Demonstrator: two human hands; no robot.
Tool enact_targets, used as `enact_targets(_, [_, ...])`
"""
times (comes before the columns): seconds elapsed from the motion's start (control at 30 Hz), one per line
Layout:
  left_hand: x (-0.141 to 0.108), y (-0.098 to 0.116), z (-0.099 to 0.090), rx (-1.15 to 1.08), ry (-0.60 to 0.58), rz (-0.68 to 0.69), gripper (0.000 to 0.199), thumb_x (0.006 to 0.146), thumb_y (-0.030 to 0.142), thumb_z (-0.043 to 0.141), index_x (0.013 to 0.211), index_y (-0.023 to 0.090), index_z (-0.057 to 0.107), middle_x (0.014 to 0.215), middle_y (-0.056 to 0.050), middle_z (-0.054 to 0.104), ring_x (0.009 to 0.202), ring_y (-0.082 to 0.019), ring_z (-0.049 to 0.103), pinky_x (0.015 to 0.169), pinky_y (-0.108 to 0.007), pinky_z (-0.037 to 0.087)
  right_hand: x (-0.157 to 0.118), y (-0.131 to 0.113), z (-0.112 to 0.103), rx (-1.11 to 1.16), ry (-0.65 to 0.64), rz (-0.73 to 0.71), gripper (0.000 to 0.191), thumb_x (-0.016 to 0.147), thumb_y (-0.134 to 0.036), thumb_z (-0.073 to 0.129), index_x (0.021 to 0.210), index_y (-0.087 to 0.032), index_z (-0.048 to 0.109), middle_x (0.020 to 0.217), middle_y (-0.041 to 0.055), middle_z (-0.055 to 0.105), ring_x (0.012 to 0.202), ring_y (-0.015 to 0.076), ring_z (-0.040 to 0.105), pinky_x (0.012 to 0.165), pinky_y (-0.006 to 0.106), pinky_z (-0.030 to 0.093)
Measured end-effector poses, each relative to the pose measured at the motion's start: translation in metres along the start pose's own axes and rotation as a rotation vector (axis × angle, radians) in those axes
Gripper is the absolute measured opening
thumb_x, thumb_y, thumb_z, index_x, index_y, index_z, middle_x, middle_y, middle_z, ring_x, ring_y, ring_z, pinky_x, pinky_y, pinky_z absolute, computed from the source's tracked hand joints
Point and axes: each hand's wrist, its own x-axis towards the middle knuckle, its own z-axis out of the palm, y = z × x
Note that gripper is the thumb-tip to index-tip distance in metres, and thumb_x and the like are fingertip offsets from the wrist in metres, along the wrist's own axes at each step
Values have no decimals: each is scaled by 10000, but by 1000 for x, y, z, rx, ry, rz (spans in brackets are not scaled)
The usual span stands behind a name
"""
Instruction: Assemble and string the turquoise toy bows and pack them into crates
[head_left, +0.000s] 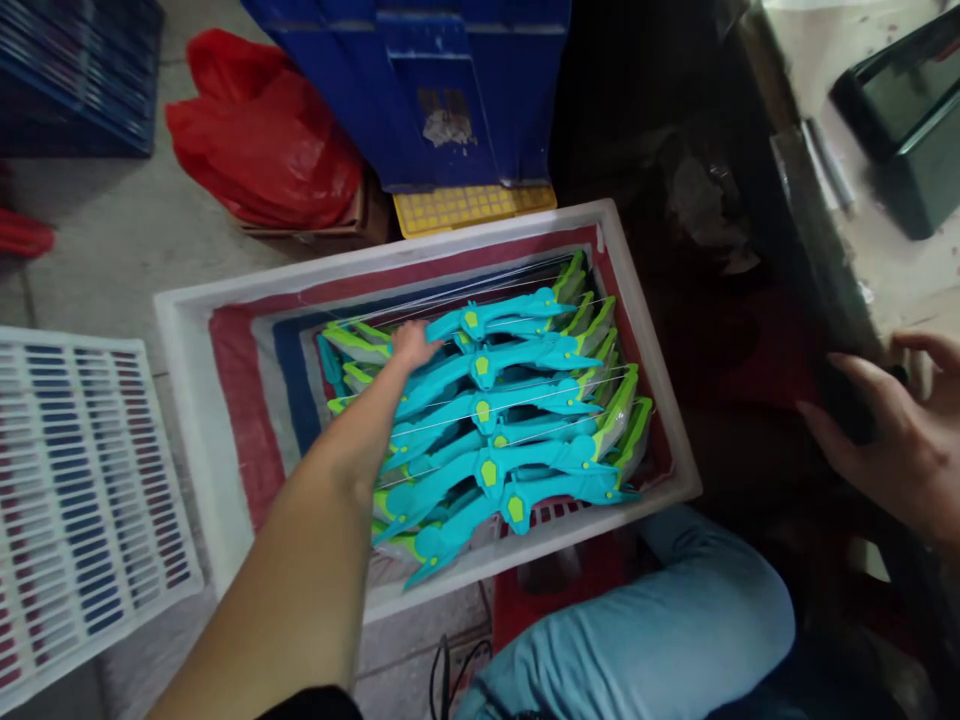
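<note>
Several turquoise-and-green toy bows [484, 412] with thin white strings lie nested in rows inside a white plastic crate [652, 370]. My left hand [414, 345] reaches into the crate, its fingers closed on the left part of a toy bow near the far end of the rows; the fingertips are partly hidden. Over at the right, my right hand [892, 430] is beside the worktable's edge, fingers curved and apart. Something dark shows between its thumb and fingers, but no held object can be made out.
A striped red, white and blue sheet [244, 400] lines the crate. Behind stand a blue bin [480, 90], a yellow tray [476, 208] and a red plastic bag [262, 140]. A white slatted basket [82, 500] is at left. The worktable [922, 265] carries a black device [911, 120].
</note>
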Motion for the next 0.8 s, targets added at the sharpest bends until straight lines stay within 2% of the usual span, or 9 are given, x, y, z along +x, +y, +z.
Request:
enact_targets(0.13, [-11, -3, 0, -29, 138, -14, 618, 892, 388, 511, 1433, 99, 441, 1363, -207, 517, 1295, -350, 455, 1120, -459, 328, 1, 0, -3, -7, 0, -41, 514, 825, -506, 684, 1217, -179, 622, 1365, 263, 507, 1274, 468, 501, 912, 583, 454])
enact_targets(0.27, [-14, -6, -3, -94, 222, 17, 627, 844, 404, 542, 1403, 125, 485, 1321, -203, 530, 1271, -377, 459, 1109, -489, 322, 3, -2, -7, 35, -116, 27, 509, 860, -545, 620, 1204, -170, 636, 1382, 254, 489, 1313, 468, 461, 937, 606, 427])
enact_targets(0.37, [-12, -8, -2, -100, 229, 18, 623, 830, 409, 548, 1384, 126, 510, 1311, -213, 541, 1272, -389, 463, 1099, -507, 329, 4, -4, -8, 52, -149, 53, 521, 856, -557, 610, 1207, -173, 638, 1397, 255, 469, 1322, 465, 437, 930, 611, 410])
enact_targets(0.6, [-16, -5, 12, -118, 142, 56, 642, 837, 440, 540, 1392, 119, 502, 1314, -218, 554, 1288, -382, 467, 1069, -495, 370, 3, -5, -9, 68, -162, 69, 480, 846, -509, 621, 1214, -201, 611, 1431, 228, 436, 1360, 446, 401, 979, 609, 383])
enact_targets(0.8, [-22, -3, 21, -122, 191, 42, 641, 856, 436, 512, 1406, 107, 494, 1311, -229, 556, 1280, -391, 463, 1069, -503, 368, 2, -4, -9, 63, -178, 92, 439, 840, -451, 619, 1213, -220, 607, 1444, 224, 433, 1378, 454, 389, 968, 621, 390])
